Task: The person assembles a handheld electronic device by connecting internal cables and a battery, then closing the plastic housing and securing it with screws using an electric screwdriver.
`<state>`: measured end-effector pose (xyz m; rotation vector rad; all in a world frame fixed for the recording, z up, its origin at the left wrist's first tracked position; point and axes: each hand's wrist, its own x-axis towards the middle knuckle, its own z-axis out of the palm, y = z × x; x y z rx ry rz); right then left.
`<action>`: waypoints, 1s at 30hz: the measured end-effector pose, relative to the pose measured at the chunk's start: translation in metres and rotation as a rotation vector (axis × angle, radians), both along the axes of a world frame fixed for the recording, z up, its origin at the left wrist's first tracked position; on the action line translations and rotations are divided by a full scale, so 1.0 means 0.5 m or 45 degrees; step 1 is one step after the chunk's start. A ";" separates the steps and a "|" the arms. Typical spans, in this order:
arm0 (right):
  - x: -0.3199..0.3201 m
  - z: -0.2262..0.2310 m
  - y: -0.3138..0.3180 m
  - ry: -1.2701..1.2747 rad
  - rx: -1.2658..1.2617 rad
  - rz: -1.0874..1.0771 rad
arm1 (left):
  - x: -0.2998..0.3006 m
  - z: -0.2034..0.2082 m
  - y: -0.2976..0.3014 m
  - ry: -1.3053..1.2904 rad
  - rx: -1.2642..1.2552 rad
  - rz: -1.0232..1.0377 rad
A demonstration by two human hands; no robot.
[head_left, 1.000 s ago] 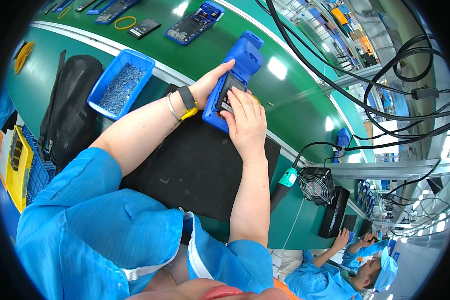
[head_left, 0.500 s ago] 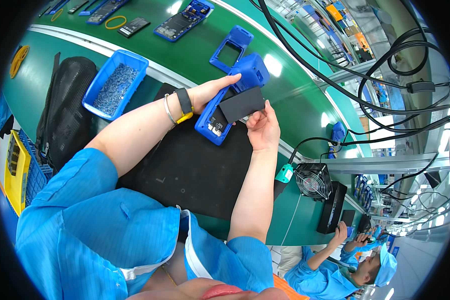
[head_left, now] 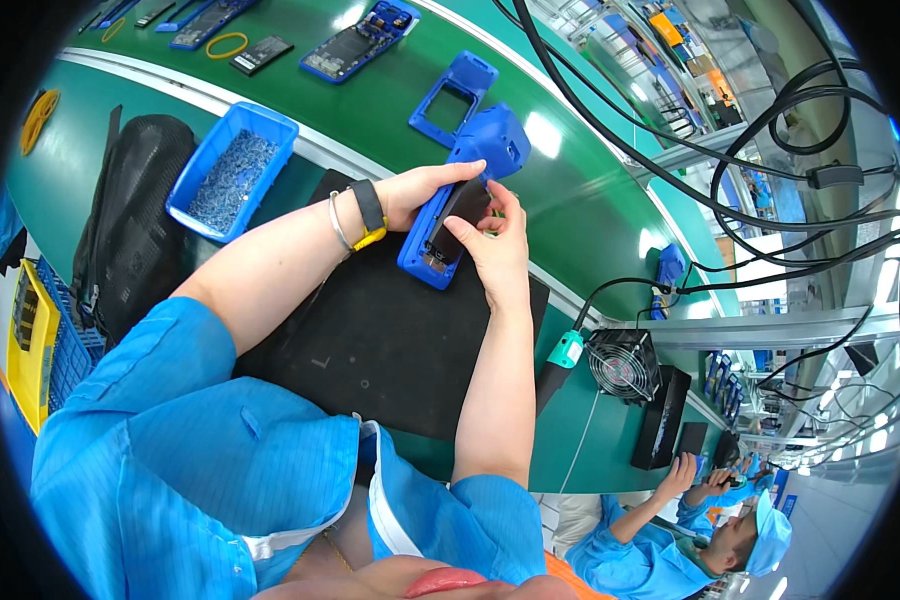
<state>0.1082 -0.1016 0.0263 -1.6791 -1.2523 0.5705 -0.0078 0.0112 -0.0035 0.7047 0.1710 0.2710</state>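
Observation:
A blue handheld terminal [head_left: 424,262] with a bulky head lies slanted, back side up, in my left hand [head_left: 410,194]. The left fingers wrap its side and the thumb lies along its upper part. My right hand [head_left: 498,244] grips a flat black rectangular plate [head_left: 461,212], thumb on its lower part and fingers at its far edge. The plate sits along the recess in the terminal's back, slightly tilted. Whether it is fully seated I cannot tell. Part of the recess shows at the lower end. Under my hands is a black mat [head_left: 370,335].
Beyond the terminal, a blue frame [head_left: 455,98], an opened blue device [head_left: 358,42] and a battery [head_left: 262,55] lie on the green belt. A blue bin of small screws [head_left: 232,170] stands left. Right are a fan [head_left: 623,366], hanging cables [head_left: 770,190] and a co-worker [head_left: 650,550].
The black plate has swung from sticking out sideways to lying along the terminal's recess. My right hand has moved left and up against it, while the left keeps its hold.

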 end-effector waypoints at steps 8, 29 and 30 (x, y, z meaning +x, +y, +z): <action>0.019 0.017 -0.007 0.552 -0.086 0.069 | -0.011 0.014 -0.007 0.076 -0.002 -0.059; 0.166 -0.080 -0.005 -0.728 0.310 -0.749 | -0.001 0.018 0.004 -0.179 -0.163 0.197; 0.147 -0.062 -0.005 -0.730 0.307 -0.737 | -0.001 0.014 0.004 -0.181 -0.169 0.208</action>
